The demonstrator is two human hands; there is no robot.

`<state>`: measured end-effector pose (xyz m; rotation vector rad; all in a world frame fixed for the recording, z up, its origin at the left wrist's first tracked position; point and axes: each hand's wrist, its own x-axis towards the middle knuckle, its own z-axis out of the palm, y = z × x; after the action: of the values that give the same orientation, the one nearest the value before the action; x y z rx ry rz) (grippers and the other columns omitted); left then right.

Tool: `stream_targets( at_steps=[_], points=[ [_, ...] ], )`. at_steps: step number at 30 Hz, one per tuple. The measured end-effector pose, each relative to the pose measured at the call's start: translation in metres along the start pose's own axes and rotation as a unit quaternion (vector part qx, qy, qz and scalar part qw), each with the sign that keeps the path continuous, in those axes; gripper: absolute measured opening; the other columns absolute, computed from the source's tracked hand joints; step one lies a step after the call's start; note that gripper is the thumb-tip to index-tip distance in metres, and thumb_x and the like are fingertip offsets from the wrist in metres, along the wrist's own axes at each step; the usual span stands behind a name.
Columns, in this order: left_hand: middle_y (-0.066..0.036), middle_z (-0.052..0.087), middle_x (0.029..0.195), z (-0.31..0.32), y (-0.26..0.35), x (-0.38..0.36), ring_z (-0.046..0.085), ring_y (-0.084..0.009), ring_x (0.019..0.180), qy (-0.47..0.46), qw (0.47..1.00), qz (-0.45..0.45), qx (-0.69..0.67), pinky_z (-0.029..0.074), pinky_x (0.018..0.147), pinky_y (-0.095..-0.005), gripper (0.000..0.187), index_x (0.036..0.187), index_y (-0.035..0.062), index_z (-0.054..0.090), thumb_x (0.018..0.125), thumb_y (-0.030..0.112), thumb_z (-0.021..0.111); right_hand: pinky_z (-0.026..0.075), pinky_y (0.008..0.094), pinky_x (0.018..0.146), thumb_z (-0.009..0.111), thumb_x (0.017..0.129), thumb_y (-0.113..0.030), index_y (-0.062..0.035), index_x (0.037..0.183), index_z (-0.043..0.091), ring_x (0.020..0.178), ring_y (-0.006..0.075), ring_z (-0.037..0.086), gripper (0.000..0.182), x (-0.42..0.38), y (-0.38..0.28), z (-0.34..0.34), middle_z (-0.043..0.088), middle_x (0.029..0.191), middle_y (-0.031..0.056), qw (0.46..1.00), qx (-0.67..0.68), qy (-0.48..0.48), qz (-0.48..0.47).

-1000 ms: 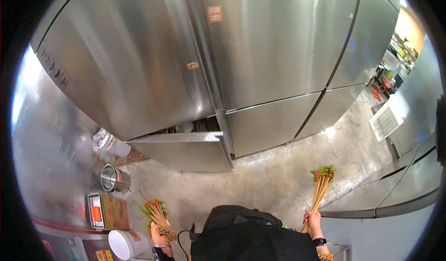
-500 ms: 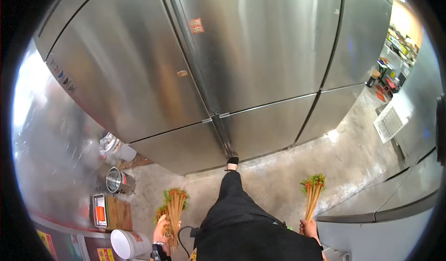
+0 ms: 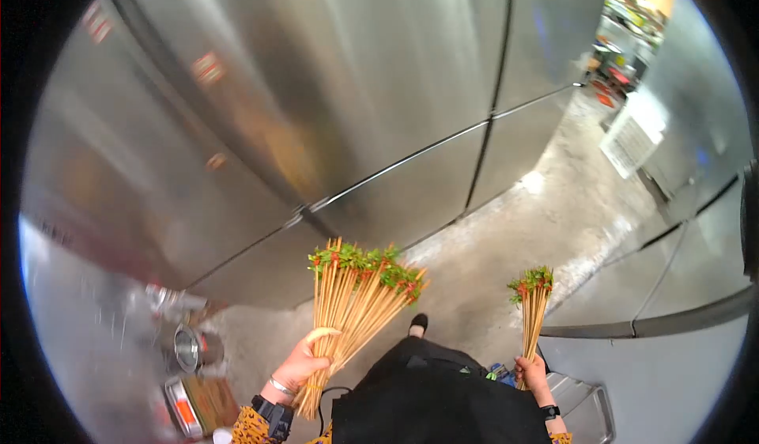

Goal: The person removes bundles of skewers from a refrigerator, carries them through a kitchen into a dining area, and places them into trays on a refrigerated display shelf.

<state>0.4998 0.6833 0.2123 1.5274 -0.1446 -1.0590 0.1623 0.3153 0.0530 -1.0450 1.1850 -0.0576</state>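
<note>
My left hand [image 3: 299,365] is closed round the lower ends of a large, fanned bundle of wooden skewers [image 3: 352,309]. Green leaves and small red pieces sit at the skewers' far ends. On the other side, my right hand [image 3: 532,371] grips a smaller, narrower bundle of skewers [image 3: 534,317] by its lower end, tipped with the same green and red food. Both bundles point away from my body and are held apart, one on each side of my black apron [image 3: 435,408].
Large stainless-steel cabinet doors [image 3: 379,96] stand ahead. A concrete floor aisle [image 3: 553,199] runs to the right, past a white grille panel [image 3: 632,139]. At lower left are a metal pot [image 3: 190,347] and a tray [image 3: 183,408]. A steel basin [image 3: 581,400] lies beside my right arm.
The left bundle has come up and inward, nearer the camera, showing its fan of skewers. My right hand has risen slightly with its bundle. The view has turned right, and I have stepped along.
</note>
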Motion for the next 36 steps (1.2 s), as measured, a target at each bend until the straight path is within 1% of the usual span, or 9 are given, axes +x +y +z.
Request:
stream_targets(
  at_steps=[2, 8, 12, 14, 20, 28, 30, 31, 36],
  points=[
    [-0.010, 0.052, 0.121, 0.017, 0.023, 0.050, 0.050, -0.0168, 0.111, -0.073, 0.976, 0.140, 0.153, 0.044, 0.087, -0.0266, 0.060, 0.125, 0.0064, 0.050, 0.068, -0.011, 0.052, 0.037, 0.0265, 0.040, 0.059, 0.081, -0.008, -0.0075, 0.084, 0.043, 0.043, 0.0124, 0.043, 0.016, -0.014, -0.038, 0.014, 0.045, 0.057, 0.0018, 0.997, 0.069, 0.016, -0.031],
    [-0.011, 0.022, 0.146, 0.108, 0.114, 0.173, 0.029, -0.0187, 0.131, -0.242, 0.959, 0.120, 0.089, 0.030, 0.104, -0.0288, 0.100, 0.146, 0.0081, 0.004, 0.062, -0.013, 0.053, 0.037, 0.0229, 0.042, 0.060, 0.082, -0.007, -0.0067, 0.089, 0.043, 0.046, 0.0103, 0.046, 0.018, -0.036, -0.158, 0.024, 0.047, 0.060, 0.0013, 0.970, 0.130, 0.050, -0.197],
    [-0.014, 0.030, 0.140, 0.223, 0.138, 0.277, 0.041, -0.0228, 0.123, -0.298, 0.921, 0.243, 0.068, 0.040, 0.096, -0.0316, 0.104, 0.145, 0.0097, -0.006, 0.063, -0.010, 0.055, 0.049, 0.0294, 0.077, 0.063, 0.084, -0.009, -0.0007, 0.117, 0.046, 0.093, 0.0155, 0.057, 0.038, -0.014, -0.240, 0.071, 0.058, 0.104, 0.0088, 0.938, 0.180, 0.037, -0.295],
    [-0.014, 0.031, 0.139, 0.287, 0.137, 0.310, 0.041, -0.0231, 0.123, -0.302, 0.900, 0.302, 0.089, 0.041, 0.096, -0.0321, 0.104, 0.145, 0.0089, -0.006, 0.063, -0.010, 0.055, 0.045, 0.0319, 0.088, 0.063, 0.084, -0.011, -0.0020, 0.129, 0.040, 0.109, 0.0179, 0.052, 0.052, 0.022, -0.265, 0.071, 0.052, 0.123, 0.0091, 0.945, 0.141, 0.067, -0.289],
    [-0.021, 0.045, 0.128, 0.416, 0.121, 0.389, 0.051, -0.0294, 0.114, -0.292, 0.851, 0.394, 0.189, 0.043, 0.094, -0.0358, 0.097, 0.143, 0.0026, -0.005, 0.071, -0.002, 0.060, 0.044, 0.0298, 0.090, 0.062, 0.084, -0.007, -0.0012, 0.126, 0.042, 0.104, 0.0161, 0.054, 0.047, 0.150, -0.317, 0.016, 0.055, 0.117, 0.0078, 0.876, 0.372, 0.021, -0.305],
    [-0.027, 0.052, 0.117, 0.576, 0.206, 0.467, 0.057, -0.0392, 0.101, -0.329, 0.762, 0.439, 0.344, 0.050, 0.080, -0.0394, 0.089, 0.139, -0.0057, 0.009, 0.073, 0.011, 0.065, 0.045, 0.0293, 0.084, 0.062, 0.082, -0.003, -0.0033, 0.107, 0.052, 0.096, 0.0155, 0.055, 0.027, 0.205, -0.402, -0.127, 0.057, 0.103, 0.0039, 0.845, 0.429, 0.042, -0.317],
    [-0.026, 0.058, 0.107, 0.620, 0.242, 0.491, 0.062, -0.0379, 0.090, -0.321, 0.679, 0.592, 0.293, 0.050, 0.076, -0.0394, 0.095, 0.139, -0.0067, 0.003, 0.069, 0.009, 0.065, 0.042, 0.0256, 0.077, 0.064, 0.079, 0.001, -0.0073, 0.092, 0.052, 0.088, 0.0119, 0.052, 0.019, 0.217, -0.445, -0.165, 0.054, 0.091, -0.0002, 0.832, 0.420, 0.065, -0.357],
    [-0.025, 0.053, 0.115, 0.641, 0.265, 0.496, 0.056, -0.0419, 0.101, -0.344, 0.734, 0.534, 0.242, 0.047, 0.086, -0.0380, 0.090, 0.136, -0.0066, 0.018, 0.066, 0.010, 0.070, 0.040, 0.0244, 0.074, 0.065, 0.078, 0.002, -0.0089, 0.081, 0.048, 0.082, 0.0116, 0.050, 0.020, 0.215, -0.474, -0.179, 0.051, 0.085, -0.0019, 0.825, 0.423, 0.068, -0.368],
    [-0.015, 0.058, 0.103, 0.735, 0.276, 0.637, 0.059, -0.0327, 0.093, -0.380, 0.692, 0.557, 0.261, 0.047, 0.085, -0.0341, 0.069, 0.126, -0.0028, 0.037, 0.065, 0.010, 0.068, 0.041, 0.0298, 0.082, 0.065, 0.078, -0.001, -0.0064, 0.089, 0.055, 0.090, 0.0160, 0.052, 0.016, 0.307, -0.531, -0.259, 0.054, 0.093, 0.0033, 0.841, 0.349, 0.113, -0.398]
  ],
)
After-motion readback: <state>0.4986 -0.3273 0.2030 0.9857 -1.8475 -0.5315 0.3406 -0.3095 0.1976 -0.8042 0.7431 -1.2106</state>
